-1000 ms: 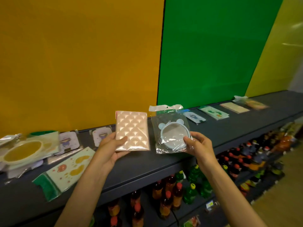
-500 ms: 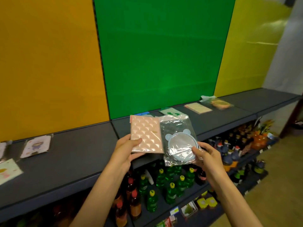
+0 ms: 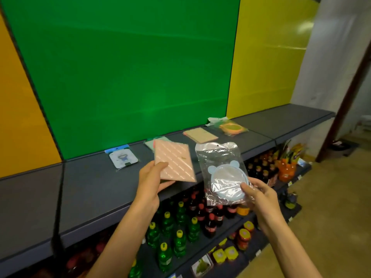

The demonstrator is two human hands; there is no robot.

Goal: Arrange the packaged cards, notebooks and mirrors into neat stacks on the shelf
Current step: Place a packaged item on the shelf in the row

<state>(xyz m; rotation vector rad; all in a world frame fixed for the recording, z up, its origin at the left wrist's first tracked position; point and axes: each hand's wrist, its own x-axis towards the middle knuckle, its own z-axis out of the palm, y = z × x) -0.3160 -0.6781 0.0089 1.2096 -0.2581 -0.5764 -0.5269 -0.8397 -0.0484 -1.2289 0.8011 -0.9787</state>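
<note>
My left hand (image 3: pixel 151 180) grips a pink quilted notebook (image 3: pixel 174 162) by its lower left corner, above the grey shelf (image 3: pixel 90 189). My right hand (image 3: pixel 259 193) pinches a round blue bear-eared mirror (image 3: pixel 227 180) in a clear plastic bag, held over the shelf's front edge. On the shelf lie a blue packaged card (image 3: pixel 122 158), a green packet (image 3: pixel 150 143) partly hidden behind the notebook, a tan notebook (image 3: pixel 199 135) and an orange packaged mirror (image 3: pixel 230 127).
Orange, green and yellow panels back the shelf. The lower shelves hold green and dark bottles (image 3: pixel 180 227) and yellow-lidded jars (image 3: pixel 244 235). An orange toy (image 3: pixel 286 168) stands at the right. Bare floor (image 3: pixel 331 197) lies to the right.
The view has swung right along the shelf. Both hands moved right with the notebook and the mirror, and these now sit a little apart. The items at the shelf's left end are out of view.
</note>
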